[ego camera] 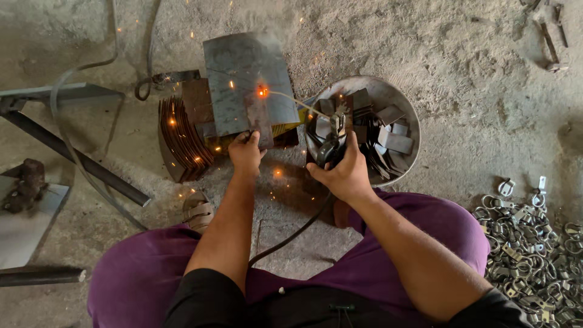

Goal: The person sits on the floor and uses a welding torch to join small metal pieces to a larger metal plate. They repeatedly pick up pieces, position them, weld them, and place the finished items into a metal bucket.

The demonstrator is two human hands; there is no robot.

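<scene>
Sparks fly at upper centre of the frame as a welding rod (290, 100) meets a steel plate (243, 79). The right hand (346, 173) grips the electrode holder (331, 143); the left hand (246, 152) steadies the plate's near edge. A metal bowl of cut pieces (398, 100) sits right, metal rings (534, 243) heaped lower right on the dirt floor (461, 61).

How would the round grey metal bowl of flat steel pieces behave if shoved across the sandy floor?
The round grey metal bowl looks heavy: many flat steel pieces fill it. It would probably drag rather than slide, since the sandy floor is rough. Wide and low, it seems unlikely to tip.
</scene>
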